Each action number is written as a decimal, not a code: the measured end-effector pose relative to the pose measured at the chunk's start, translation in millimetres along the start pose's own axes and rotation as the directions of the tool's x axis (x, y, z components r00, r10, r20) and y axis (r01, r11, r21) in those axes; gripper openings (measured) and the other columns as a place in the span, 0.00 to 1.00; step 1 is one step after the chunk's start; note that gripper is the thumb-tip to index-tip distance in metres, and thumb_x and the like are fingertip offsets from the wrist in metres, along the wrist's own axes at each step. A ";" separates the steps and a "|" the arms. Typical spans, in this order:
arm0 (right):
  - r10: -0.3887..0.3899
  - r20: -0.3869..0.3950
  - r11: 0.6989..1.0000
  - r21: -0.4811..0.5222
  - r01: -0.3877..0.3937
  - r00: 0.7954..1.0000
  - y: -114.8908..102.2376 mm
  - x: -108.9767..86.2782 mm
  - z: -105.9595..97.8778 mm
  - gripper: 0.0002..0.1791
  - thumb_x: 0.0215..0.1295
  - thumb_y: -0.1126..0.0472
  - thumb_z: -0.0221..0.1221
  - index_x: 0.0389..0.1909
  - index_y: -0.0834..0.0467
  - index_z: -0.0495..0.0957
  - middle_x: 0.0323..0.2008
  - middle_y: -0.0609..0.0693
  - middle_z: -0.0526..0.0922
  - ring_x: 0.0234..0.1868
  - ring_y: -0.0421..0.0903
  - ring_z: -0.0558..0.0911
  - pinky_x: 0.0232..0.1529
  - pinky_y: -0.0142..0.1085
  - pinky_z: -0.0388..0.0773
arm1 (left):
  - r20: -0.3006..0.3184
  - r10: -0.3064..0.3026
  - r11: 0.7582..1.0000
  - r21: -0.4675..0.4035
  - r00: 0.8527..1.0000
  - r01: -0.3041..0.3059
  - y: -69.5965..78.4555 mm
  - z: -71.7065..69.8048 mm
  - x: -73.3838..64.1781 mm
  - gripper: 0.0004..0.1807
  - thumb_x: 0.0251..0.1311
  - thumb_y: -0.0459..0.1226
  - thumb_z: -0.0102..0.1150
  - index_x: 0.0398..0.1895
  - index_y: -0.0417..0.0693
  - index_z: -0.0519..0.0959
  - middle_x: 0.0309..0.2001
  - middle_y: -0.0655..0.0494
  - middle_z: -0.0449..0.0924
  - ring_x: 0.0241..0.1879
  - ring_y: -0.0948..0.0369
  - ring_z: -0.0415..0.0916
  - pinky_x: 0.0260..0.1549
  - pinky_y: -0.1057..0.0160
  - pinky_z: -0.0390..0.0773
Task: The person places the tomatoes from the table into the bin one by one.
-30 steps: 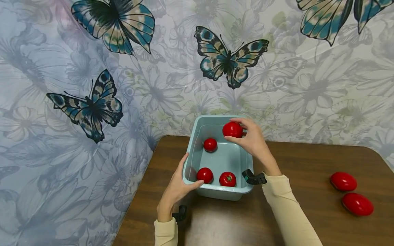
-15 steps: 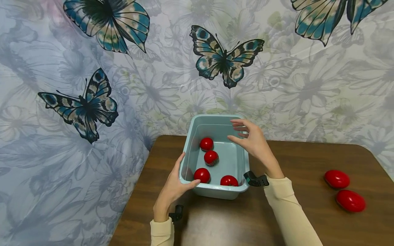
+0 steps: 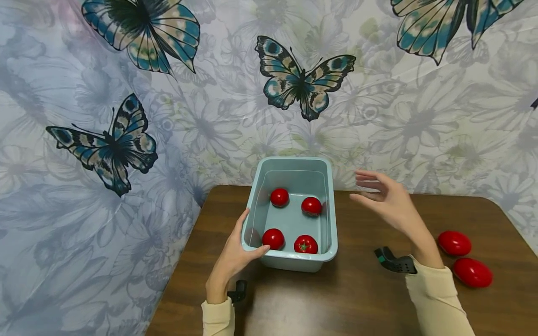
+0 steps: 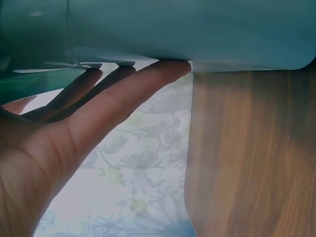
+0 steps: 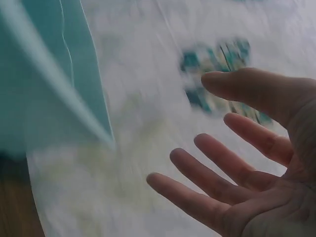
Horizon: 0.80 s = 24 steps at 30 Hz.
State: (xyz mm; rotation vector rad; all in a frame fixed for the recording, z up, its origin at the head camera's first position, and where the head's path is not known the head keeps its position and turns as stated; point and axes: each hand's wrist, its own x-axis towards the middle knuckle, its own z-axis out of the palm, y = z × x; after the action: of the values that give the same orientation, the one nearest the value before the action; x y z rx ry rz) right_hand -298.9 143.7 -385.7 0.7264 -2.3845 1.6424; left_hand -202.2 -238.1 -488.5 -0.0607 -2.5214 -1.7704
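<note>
A pale blue-green plastic bin stands on the table, holding several red tomatoes: one at back left, one at back right, and a front pair, a left tomato and a right tomato showing its green stem end. My left hand rests against the bin's near left corner, thumb at the front rim. In the left wrist view, its straight fingers touch the bin's wall. Over the table, right of the bin, my right hand is held with fingers spread, nothing in it.
Two glossy red oval objects, an upper one and a lower one, lie on the brown wooden table at the right. A butterfly-patterned cloth hangs directly behind the table's back edge.
My right hand let go of a tomato inside the bin and moved out to the right. That tomato rolled and now lies at back right. The left hand kept its place at the bin.
</note>
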 end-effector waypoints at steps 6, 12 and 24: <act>0.011 -0.202 1.000 -0.014 -0.014 0.979 28.0 -63.8 -83.4 0.36 0.60 0.84 0.64 0.69 0.61 0.76 0.58 0.35 0.82 0.55 0.28 0.82 0.49 0.19 0.79 | 0.011 -0.010 1.000 0.011 1.000 0.010 0.4 4.2 1.2 0.60 0.54 0.45 0.79 0.85 0.60 0.49 0.77 0.45 0.61 0.68 0.41 0.68 0.62 0.38 0.77; 0.026 -0.418 1.000 0.015 -0.022 0.908 58.7 -119.4 -141.4 0.34 0.63 0.87 0.58 0.70 0.66 0.74 0.54 0.35 0.83 0.50 0.26 0.84 0.52 0.15 0.73 | -0.007 -0.019 1.000 0.025 1.000 0.019 0.3 0.7 0.5 0.59 0.55 0.42 0.78 0.85 0.60 0.50 0.76 0.44 0.62 0.68 0.40 0.68 0.61 0.37 0.77; 0.375 -0.423 0.891 -0.080 -0.447 0.825 152.9 -182.9 -143.2 0.35 0.74 0.63 0.64 0.79 0.47 0.66 0.59 0.22 0.70 0.48 0.15 0.68 0.50 0.09 0.64 | -0.007 -0.019 0.999 0.046 1.000 0.019 1.5 1.9 -2.0 0.58 0.55 0.42 0.78 0.85 0.61 0.50 0.76 0.44 0.62 0.68 0.40 0.68 0.60 0.37 0.78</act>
State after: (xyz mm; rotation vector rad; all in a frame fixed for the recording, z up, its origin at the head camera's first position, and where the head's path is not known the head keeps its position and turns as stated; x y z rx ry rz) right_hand -232.2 372.1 -529.6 -0.1714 -2.4359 1.4960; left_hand -200.2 -235.8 -487.9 -0.0287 -2.5661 -1.7150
